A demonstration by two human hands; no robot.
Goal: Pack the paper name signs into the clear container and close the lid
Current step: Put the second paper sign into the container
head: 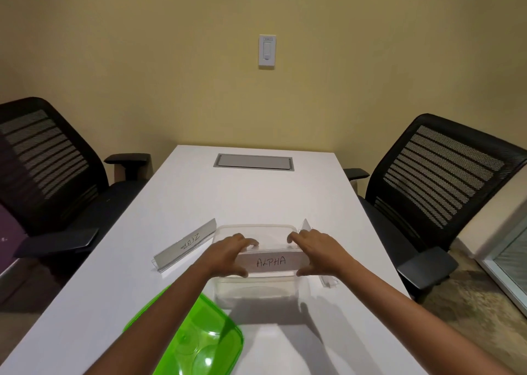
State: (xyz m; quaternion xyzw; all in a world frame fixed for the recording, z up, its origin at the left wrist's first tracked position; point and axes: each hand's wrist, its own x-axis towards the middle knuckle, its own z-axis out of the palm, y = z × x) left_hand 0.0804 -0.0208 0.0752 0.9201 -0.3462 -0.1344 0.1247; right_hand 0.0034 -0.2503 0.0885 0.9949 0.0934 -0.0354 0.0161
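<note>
Two hands, left [228, 256] and right [316, 253], pinch ALPHA sign [271, 262] ends over container [256, 227]; I lower it next, ZEBRA sign [189, 242] after.

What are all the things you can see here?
ALPHA sign: one, white, held over the clear container.
ZEBRA sign: one, white, on the table left of the container.
Third sign holder: one, clear, right of the container, mostly hidden.
Clear container: one, see-through, middle of the table, open.
Lid: one, green, near left on the table.
Table: one, white.
Chairs: two, black, one each side.
Wall switch: one, white.
Left hand: holding the sign's left end.
Right hand: holding its right end.
</note>
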